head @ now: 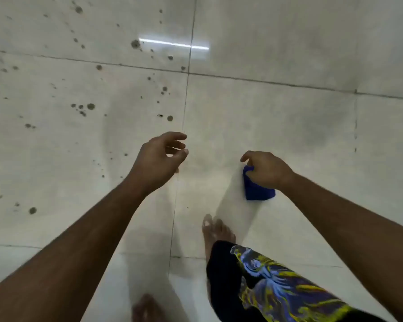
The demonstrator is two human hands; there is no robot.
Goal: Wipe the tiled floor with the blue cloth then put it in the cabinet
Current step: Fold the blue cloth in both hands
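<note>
The blue cloth [257, 188] hangs bunched from my right hand [269, 169], which grips it from above, held over the floor right of centre. My left hand [159, 159] hovers left of it, fingers loosely curled and apart, holding nothing. Below both lies the pale tiled floor [277, 124] with dark grout lines. Several dark spots [90, 106] dot the tiles on the left and upper left. No cabinet is in view.
My bare right foot [215, 231] stands on the tile just below the cloth, with a dark patterned trouser leg [272, 289] behind it. My left foot [147, 309] shows blurred at the bottom edge. A ceiling light reflects on the floor [173, 44] further ahead.
</note>
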